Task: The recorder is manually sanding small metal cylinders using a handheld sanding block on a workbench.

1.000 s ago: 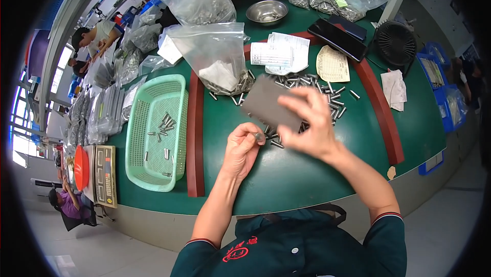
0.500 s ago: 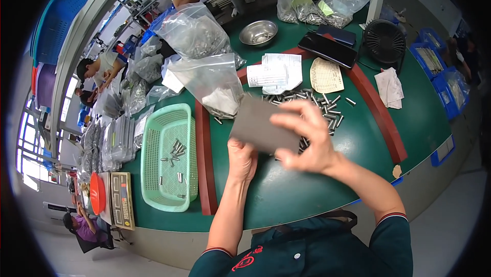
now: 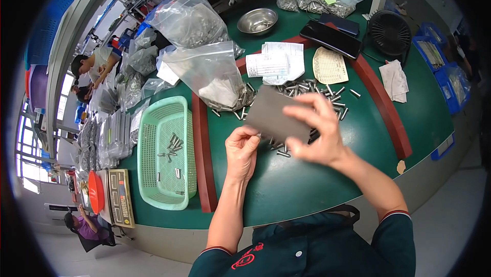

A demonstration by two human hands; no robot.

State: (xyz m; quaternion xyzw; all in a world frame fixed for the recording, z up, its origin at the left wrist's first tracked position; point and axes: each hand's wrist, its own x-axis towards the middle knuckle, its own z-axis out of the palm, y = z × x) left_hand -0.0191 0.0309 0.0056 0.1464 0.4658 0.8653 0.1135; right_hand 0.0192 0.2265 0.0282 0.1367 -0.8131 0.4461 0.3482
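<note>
My left hand point(image 3: 241, 153) is closed in a pinch above the green table, and a bit of a metal pin point(image 3: 259, 135) shows at its fingertips. A flat dark grey-brown sheet point(image 3: 273, 111) hangs just beside those fingertips. Over the sheet's right side lie the fingers of my right hand point(image 3: 322, 134), with the thumb by its lower edge; hand and sheet are blurred, and the grip is partly hidden. Behind the sheet a pile of metal pins point(image 3: 337, 98) spreads on the table, partly covered.
A green basket point(image 3: 190, 174) with several pins stands left, beside a dark red strip point(image 3: 204, 174). Beyond are bags of parts point(image 3: 192, 26), a metal bowl point(image 3: 257, 21), papers point(image 3: 276, 64), a phone point(image 3: 330, 39) and a fan point(image 3: 388, 31). Another strip point(image 3: 381, 103) curves along the right.
My right hand and the sheet have shifted to the right, uncovering more pins near the clear bag. My left fingertips now show beside the sheet's edge. The whole view has shifted slightly.
</note>
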